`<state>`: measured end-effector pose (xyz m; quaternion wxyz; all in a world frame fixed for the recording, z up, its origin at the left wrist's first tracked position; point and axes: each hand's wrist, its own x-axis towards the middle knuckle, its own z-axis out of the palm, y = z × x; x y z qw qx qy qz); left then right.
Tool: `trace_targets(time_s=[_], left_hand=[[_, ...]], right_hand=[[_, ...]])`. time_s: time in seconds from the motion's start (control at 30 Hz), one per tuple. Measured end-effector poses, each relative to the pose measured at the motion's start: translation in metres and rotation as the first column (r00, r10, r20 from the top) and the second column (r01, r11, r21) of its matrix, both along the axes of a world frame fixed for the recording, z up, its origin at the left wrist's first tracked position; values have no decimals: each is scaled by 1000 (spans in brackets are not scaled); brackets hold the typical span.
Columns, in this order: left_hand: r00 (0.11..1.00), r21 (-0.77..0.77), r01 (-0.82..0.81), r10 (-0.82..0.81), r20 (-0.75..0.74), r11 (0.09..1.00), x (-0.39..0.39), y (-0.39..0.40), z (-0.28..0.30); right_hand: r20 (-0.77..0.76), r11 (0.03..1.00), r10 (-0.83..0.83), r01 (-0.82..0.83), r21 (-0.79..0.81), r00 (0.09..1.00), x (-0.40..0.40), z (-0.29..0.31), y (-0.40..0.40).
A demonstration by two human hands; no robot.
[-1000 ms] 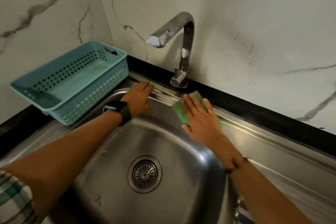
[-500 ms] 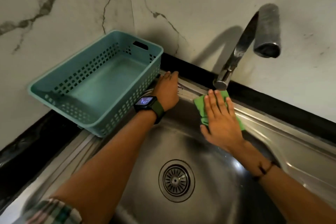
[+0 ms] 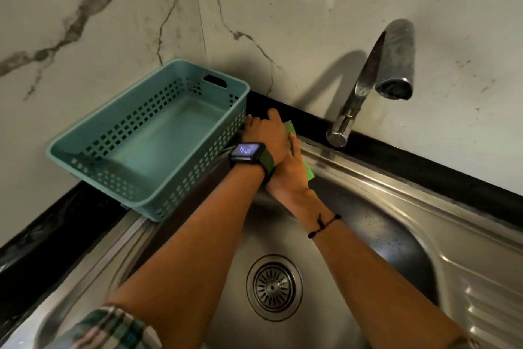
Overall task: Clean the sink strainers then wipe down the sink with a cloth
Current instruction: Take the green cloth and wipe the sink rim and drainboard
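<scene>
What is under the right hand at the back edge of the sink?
A green cloth lies under the right hand; only its edges show. The left hand covers the right fingers.

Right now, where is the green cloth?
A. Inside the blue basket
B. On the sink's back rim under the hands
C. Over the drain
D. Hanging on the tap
B: the green cloth lies on the sink's back rim, pressed under the right hand, between basket and tap.

L wrist: smartwatch point(image 3: 246, 151), dark square case, lit screen, olive-green strap. R wrist: thin black cord bracelet point(image 3: 324, 225) w/ knot. L arm: plaid sleeve point(image 3: 113, 329), green/white/pink, pushed up.
</scene>
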<state>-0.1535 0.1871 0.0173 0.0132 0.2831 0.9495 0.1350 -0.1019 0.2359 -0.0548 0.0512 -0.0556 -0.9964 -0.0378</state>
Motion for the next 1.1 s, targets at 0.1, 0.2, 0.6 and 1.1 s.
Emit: trace_targets(time_s=[0.1,0.2,0.6,1.1], left_hand=[[999,2,29,-29,-28,1000,28,-8,-7],[999,35,45,-46,21,998,51,-22,-13],[974,610,-221,142,175,761,82,-72,-3],[955,356,-43,-66,290,934,71,-62,-10]], right_hand=[[-76,989,-67,56,-138,995,17,1,14],[-93,981,-160,148,-124,983,41,-7,19],[-38,995,13,-16,-98,999,-20,1,-19],[83,972,-222,213,100,971,116,14,53]])
